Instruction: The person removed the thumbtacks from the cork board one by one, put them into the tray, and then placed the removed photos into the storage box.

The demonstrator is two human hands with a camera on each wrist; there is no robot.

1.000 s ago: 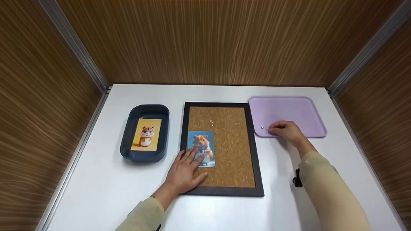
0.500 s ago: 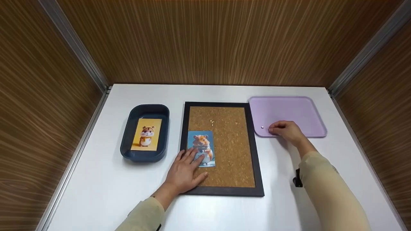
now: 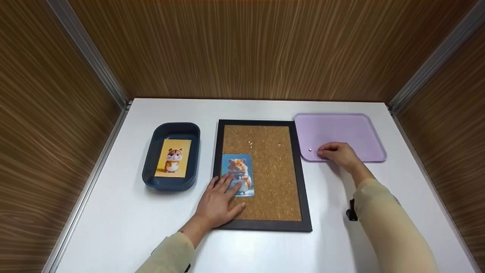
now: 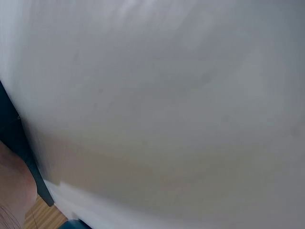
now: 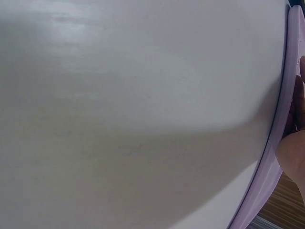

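Observation:
My left hand (image 3: 216,206) lies with spread fingers over the lower left of a black-framed cork board (image 3: 273,197). Its fingertips rest on a blue hamster picture card (image 3: 238,163), covering part of that card. At the right, the thumb and fingertips of my right hand (image 3: 341,155) come together at the front left of a lilac tray (image 3: 352,131). A tiny silvery piece (image 3: 310,149) lies on the tray just left of these fingertips. Whether they pinch something small, I cannot tell. The right wrist view catches the hand over the tray rim (image 5: 276,129).
A dark blue bin (image 3: 176,131) on the left holds a yellow hamster card (image 3: 172,159). Small shiny bits (image 3: 250,145) dot the upper cork. The tray touches the board's upper right corner. Wood-grain panels (image 3: 242,49) enclose the white table (image 3: 265,252) at the back and sides.

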